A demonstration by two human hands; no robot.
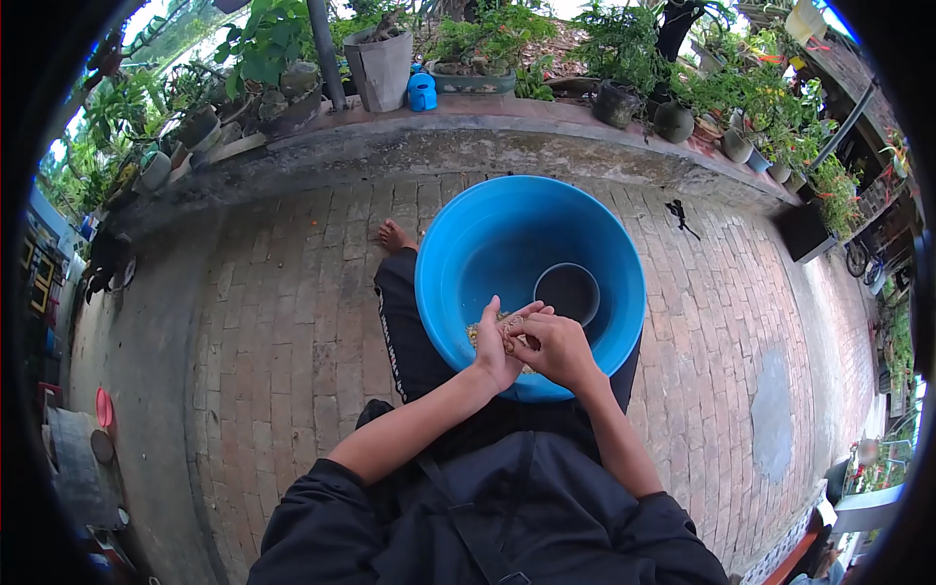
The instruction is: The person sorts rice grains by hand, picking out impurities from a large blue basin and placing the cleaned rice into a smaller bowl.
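A large blue tub (pixel 531 210) stands between my legs. My left hand (pixel 497 346) is palm up over its near side, fingers partly spread, with small pale pieces (pixel 512 324) lying in the palm. My right hand (pixel 554 346) is beside it on the right, its thumb and fingertips pinched together above the left palm; what they pinch is too small to name. Behind my hands, a round dark-bottomed bowl (pixel 567 292) rests inside the tub. More small yellowish pieces (pixel 473 335) show at the tub's bottom, partly hidden by my hands.
Brick paving (pixel 263 322) surrounds the tub. My bare foot (pixel 393 236) is at its left. A low wall (pixel 439 151) with potted plants and a blue watering can (pixel 421 93) runs across the back. A black planter (pixel 805 232) stands at the right.
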